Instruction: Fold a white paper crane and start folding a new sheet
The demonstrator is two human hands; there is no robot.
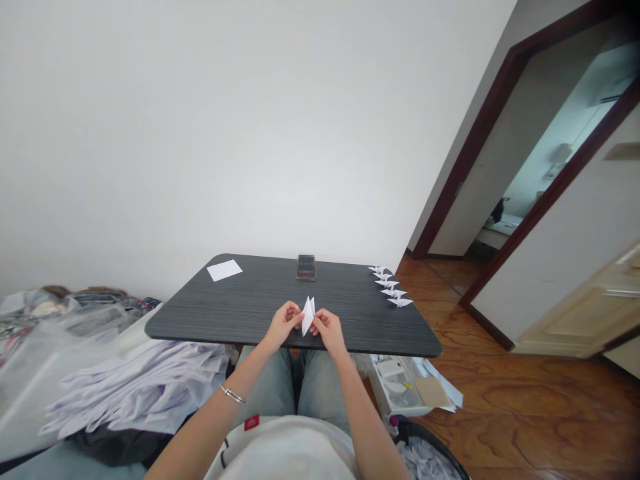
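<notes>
On my remote feed, a folded white paper (308, 318), pointed at both ends, sits just below the frame's centre, over a dark table (200, 313). My left hand (286, 321) pinches its left side; my right hand (327, 327) pinches its lower right. Folded paper birds (389, 284) line up right of centre; a flat sheet (225, 270) lies left.

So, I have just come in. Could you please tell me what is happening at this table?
Someone seated at a dark table is holding a piece of folded paper near its front edge, with the left hand and the right hand on either side. A row of paper birds stands along the right end. A flat white sheet lies at the far left.
</notes>
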